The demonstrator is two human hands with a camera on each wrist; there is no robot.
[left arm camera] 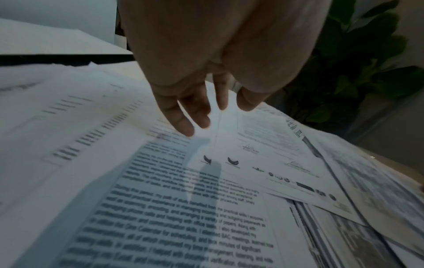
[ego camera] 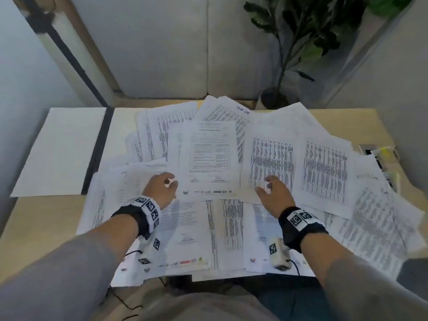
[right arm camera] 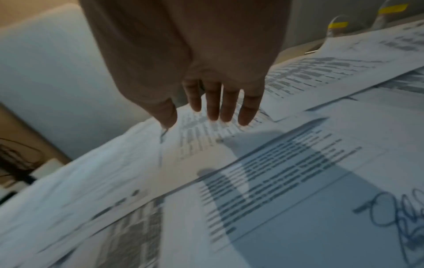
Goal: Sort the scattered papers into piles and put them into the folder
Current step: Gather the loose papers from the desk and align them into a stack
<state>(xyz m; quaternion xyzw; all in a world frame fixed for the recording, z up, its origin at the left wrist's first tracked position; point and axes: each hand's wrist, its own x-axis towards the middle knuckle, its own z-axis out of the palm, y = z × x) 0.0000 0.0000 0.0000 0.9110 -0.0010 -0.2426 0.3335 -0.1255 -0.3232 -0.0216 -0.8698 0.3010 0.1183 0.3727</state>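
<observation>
Scattered printed papers point(ego camera: 273, 163) cover most of the wooden table. A form sheet point(ego camera: 208, 156) lies on top in the middle. The white folder point(ego camera: 60, 151) lies open at the far left, its black spine point(ego camera: 97, 154) beside the paper heap. My left hand point(ego camera: 168, 180) is at the form's lower left corner, fingers straight and pointing down point(left arm camera: 201, 117). My right hand point(ego camera: 266, 184) hovers over a dense table printout point(right arm camera: 199, 141) with straight fingers point(right arm camera: 215, 108). Neither hand holds anything. Whether the fingertips touch the sheets I cannot tell.
A potted plant point(ego camera: 301, 54) stands behind the table's back right corner, and grey cushions point(ego camera: 173, 42) line the wall. Small items with yellow labels point(ego camera: 386, 151) sit at the right edge. Bare wood point(ego camera: 41, 218) shows at the front left. Papers overhang the near edge.
</observation>
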